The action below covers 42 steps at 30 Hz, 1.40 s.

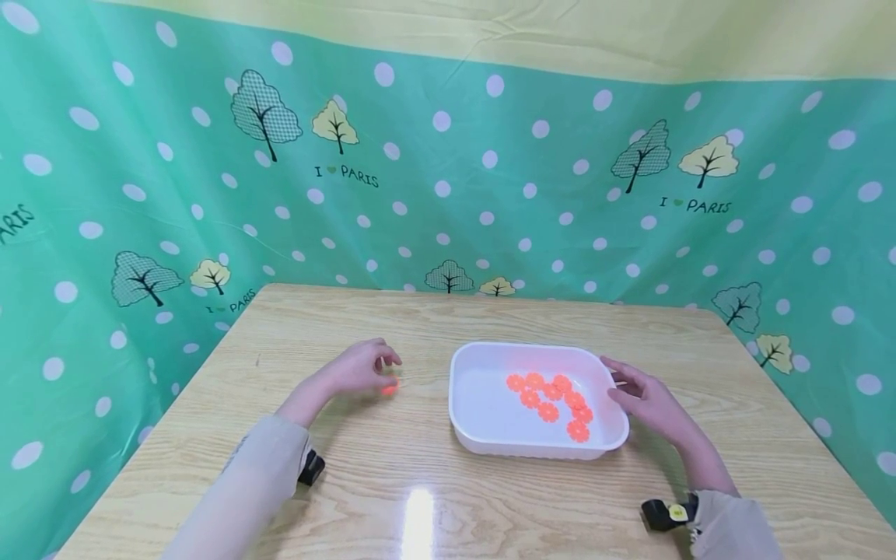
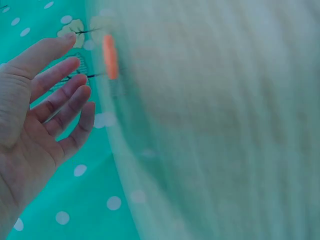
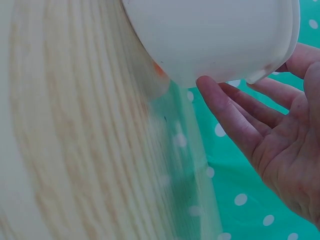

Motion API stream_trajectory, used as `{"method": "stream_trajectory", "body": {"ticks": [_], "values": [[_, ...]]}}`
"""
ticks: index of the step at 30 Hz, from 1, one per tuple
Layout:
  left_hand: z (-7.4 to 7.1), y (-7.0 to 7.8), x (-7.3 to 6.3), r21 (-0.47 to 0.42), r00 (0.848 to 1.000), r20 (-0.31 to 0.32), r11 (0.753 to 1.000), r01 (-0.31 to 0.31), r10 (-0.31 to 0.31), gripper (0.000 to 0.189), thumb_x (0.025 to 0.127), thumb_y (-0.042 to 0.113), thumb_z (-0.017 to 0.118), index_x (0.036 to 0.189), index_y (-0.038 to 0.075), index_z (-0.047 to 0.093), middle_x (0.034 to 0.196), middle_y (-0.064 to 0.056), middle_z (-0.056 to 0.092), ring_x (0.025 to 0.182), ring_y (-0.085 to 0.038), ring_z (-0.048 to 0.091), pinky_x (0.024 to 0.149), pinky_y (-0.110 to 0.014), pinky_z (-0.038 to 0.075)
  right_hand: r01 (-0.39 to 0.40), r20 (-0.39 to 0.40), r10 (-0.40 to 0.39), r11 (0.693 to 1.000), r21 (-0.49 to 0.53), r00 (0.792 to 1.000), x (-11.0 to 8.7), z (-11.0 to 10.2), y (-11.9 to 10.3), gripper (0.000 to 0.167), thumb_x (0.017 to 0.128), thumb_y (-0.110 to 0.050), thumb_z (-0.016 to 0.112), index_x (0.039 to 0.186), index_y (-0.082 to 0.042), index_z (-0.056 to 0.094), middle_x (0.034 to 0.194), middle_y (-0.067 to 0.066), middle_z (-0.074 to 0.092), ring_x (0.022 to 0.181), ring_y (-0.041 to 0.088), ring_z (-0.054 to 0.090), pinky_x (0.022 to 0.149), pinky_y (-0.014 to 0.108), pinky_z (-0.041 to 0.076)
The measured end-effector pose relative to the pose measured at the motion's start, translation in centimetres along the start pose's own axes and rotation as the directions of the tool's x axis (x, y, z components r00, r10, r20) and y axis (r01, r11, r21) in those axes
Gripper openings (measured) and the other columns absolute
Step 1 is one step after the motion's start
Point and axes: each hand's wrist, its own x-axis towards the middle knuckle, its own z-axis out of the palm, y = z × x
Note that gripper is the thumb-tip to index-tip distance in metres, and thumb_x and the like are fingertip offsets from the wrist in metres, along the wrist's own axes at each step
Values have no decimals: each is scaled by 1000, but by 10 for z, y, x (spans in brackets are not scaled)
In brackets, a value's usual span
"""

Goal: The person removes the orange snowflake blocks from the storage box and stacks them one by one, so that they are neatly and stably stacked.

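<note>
On the left half of the table, my left hand (image 1: pixel 358 368) hovers with loosely bent fingers near an orange flower-shaped piece (image 1: pixel 390 387). The left wrist view shows that piece (image 2: pixel 110 57) apart from the fingertips, with nothing held in the left hand (image 2: pixel 45 110). A white plastic basin (image 1: pixel 458 389) stands right of centre, with several orange flower-shaped pieces (image 1: pixel 548 411) spread over its floor, mostly toward the right. My right hand (image 1: pixel 647 400) holds the basin by its right end. In the right wrist view, the right hand's fingers (image 3: pixel 270 92) touch the outer wall and rim.
The wooden table (image 1: pixel 364 311) has a bright light reflection (image 1: pixel 418 521) at its front. Behind it and at both sides hangs a green dotted curtain (image 1: pixel 448 210) with printed trees. Small black devices (image 1: pixel 312 469) sit on both wrists.
</note>
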Motion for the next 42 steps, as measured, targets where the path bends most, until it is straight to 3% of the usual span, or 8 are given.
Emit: {"method": "stream_trajectory", "body": {"ticks": [15,42], "values": [[-11,24,15,21,999,-26,999,-47,48,32,77,23,68,105,8,65,94,-9,61,84,-19,55,72,-29,45,2,-3,-2,1000,8,1000,0,0,3,58,91,-31,53,140,-8,33,128,24,45,107,37,51,71,23,51],[-3,77,49,12,980,-45,981,-195,195,31,81,30,66,106,13,65,100,-5,61,83,-12,55,71,-25,46,6,1,-6,1000,17,1000,0,1,2,57,91,-30,53,140,-7,34,126,25,47,106,37,52,70,24,51]]}}
